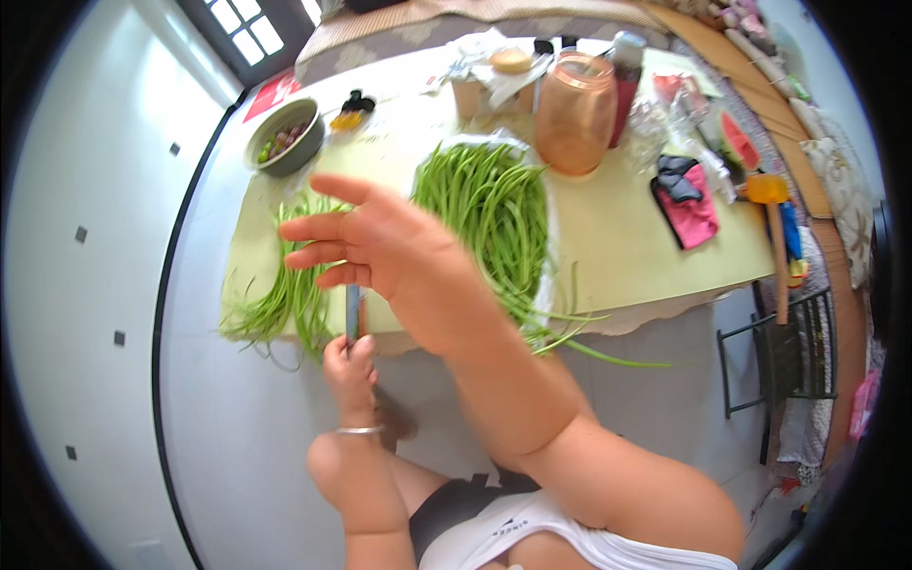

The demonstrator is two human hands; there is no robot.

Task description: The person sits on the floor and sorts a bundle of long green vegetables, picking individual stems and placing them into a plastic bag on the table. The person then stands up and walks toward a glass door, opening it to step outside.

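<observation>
My left hand (351, 372), with a silver bangle at its wrist, is closed at the near table edge around what looks like a knife (352, 309). The narrow grey blade points away from me. My right hand (385, 242) is raised over the table, fingers stretched out and apart, holding nothing. Under and beside its fingertips a loose bunch of long green stalks (302, 294) spreads on the table, some hanging past the edge; my right hand partly covers it. A larger heap of the same stalks (489, 204) fills a white-rimmed tray or bag (549, 261) behind my right forearm.
The table (636, 266) has a pale yellow cover. At the far left stands a bowl of round fruit (285, 138). Farther back are a copper-coloured jar (576, 114) and a dark bottle (624, 81). At right lie a pink-black cloth (686, 199), watermelon (736, 138) and a mallet (771, 214).
</observation>
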